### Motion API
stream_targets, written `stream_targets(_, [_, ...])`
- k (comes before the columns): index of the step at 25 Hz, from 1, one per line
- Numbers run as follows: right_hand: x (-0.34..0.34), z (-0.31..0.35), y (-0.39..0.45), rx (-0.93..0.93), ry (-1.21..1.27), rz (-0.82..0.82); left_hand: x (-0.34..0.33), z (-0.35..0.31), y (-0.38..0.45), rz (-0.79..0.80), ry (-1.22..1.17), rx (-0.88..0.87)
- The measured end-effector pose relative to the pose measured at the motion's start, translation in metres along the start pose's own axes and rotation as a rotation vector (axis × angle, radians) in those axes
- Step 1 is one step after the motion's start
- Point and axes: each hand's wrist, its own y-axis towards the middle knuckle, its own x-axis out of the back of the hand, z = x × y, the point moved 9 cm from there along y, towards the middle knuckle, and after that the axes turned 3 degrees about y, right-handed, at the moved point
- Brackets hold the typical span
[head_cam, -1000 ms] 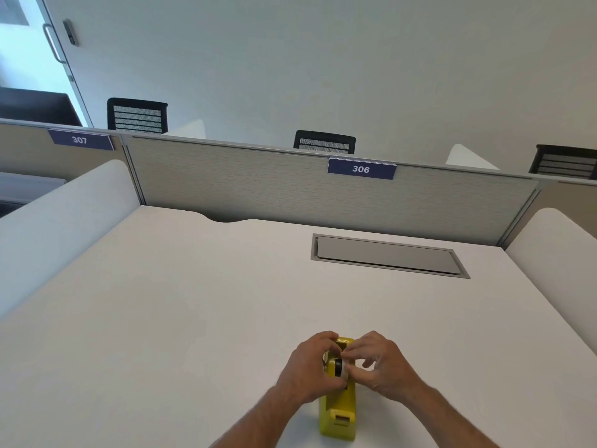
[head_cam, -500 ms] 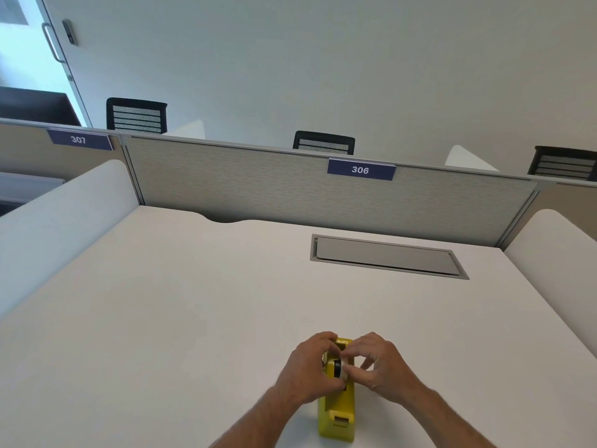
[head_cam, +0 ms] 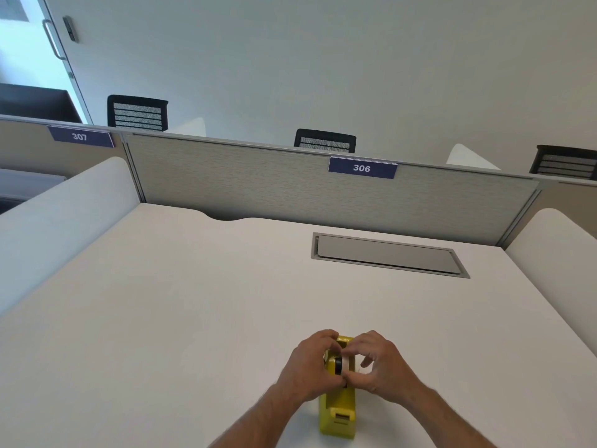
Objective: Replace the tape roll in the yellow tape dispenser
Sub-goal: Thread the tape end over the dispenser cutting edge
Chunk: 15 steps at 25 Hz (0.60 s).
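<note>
Dispenser (head_cam: pixel 338 412): yellow, upright on the white desk (head_cam: pixel 161 318), its far end between both hands, near end toward the wrists.
Roll (head_cam: pixel 346 364): pale tape on a black core (head_cam: pixel 338 365), seated at the dispenser's top, between the two hands.
Left hand (head_cam: pixel 308 367): curled against the dispenser's left side, fingers over its far end, thumb at the core.
Right hand (head_cam: pixel 379 367): thumb and forefinger pinched on the roll, other fingers loosely bent.
Hatch (head_cam: pixel 387 255): grey, well beyond the hands.

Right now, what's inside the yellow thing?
A tape roll with a black hub sits in the yellow dispenser. Both hands cover its sides, hiding how it is seated.
</note>
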Motion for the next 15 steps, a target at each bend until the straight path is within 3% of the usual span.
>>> stream_targets(15, [0.0054,0.0009,0.0052,0.019,0.008,-0.030,0.0017,-0.0018,-0.0015,-0.012,-0.007,0.004])
